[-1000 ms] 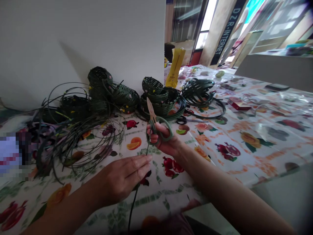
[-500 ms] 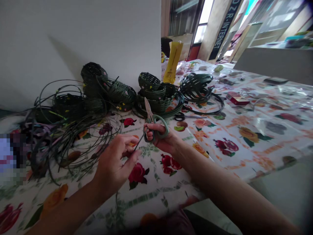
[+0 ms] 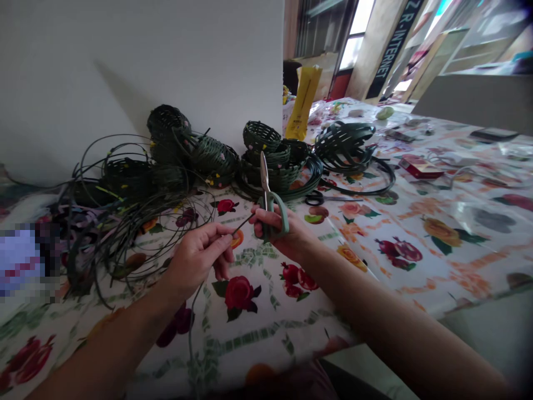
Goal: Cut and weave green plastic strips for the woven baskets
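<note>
Since a second ago, the left hand [image 3: 200, 256] has lifted off the counter [image 3: 375, 266] and turned, and the scissors [image 3: 270, 203] now stand straighter. The left hand pinches a thin green strand [image 3: 242, 223] between thumb and first finger. The right hand [image 3: 287, 233] is closed around the green handles of the scissors. The strand's far end reaches its fingers, but whether they grip it cannot be told.

The strand hangs in the air above the flowered cloth. Its long line runs from the right hand down and left to the left hand. Then it bends and drops toward the person.

The scissors point up, blades shut. The strand looks very light, thin and bendy. It is likely smooth, so it could slip. A tight pinch close to the end seems the best hold.

Behind stand small woven baskets [image 3: 266, 153] and a tangle of loose strands [image 3: 125, 222].
</note>
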A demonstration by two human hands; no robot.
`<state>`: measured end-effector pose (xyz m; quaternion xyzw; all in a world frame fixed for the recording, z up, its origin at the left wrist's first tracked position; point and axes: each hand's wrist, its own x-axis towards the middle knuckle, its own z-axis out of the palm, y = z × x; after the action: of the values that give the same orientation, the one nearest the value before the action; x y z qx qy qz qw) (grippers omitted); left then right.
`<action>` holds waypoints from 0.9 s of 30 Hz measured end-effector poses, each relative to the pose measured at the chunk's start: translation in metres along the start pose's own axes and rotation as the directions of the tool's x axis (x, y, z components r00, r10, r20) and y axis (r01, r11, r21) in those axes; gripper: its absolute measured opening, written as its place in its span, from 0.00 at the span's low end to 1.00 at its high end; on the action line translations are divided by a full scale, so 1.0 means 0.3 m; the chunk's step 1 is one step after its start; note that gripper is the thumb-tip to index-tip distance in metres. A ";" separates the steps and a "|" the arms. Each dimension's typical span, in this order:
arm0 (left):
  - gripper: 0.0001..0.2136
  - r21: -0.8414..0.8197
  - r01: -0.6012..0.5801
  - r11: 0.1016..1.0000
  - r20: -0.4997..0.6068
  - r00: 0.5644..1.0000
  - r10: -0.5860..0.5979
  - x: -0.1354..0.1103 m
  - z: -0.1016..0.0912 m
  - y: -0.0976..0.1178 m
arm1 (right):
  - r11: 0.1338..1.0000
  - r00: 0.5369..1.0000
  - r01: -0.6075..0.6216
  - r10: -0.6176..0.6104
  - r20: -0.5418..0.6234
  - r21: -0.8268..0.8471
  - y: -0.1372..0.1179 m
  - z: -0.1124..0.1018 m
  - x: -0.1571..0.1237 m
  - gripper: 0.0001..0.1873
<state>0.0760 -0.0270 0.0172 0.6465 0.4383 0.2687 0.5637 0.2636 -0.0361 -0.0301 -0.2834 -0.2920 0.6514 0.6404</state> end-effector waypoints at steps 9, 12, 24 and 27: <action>0.11 -0.153 0.040 0.987 0.157 0.987 -0.016 -0.003 0.016 -0.018 | 0.999 0.999 -0.037 0.037 -0.029 -0.008 -0.010 -0.004 0.004 0.11; 0.08 -0.171 0.050 0.984 0.195 0.981 -0.016 -0.010 0.022 -0.018 | 1.000 0.999 -0.030 0.029 -0.046 -0.009 -0.010 -0.003 0.000 0.12; 0.08 -0.088 0.134 0.987 0.262 0.959 -0.107 -0.068 0.015 -0.054 | 0.999 0.992 0.029 -0.027 -0.120 0.016 -0.016 -0.026 0.016 0.09; 0.08 -0.056 0.145 0.988 0.283 0.951 -0.123 -0.078 0.014 -0.042 | 0.999 0.993 0.015 -0.012 -0.120 0.030 -0.013 -0.032 0.019 0.09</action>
<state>0.0650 -0.0496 0.0075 0.6247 0.3869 0.1526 0.6609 0.2732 -0.0303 -0.0335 -0.3101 -0.2448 0.6332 0.6655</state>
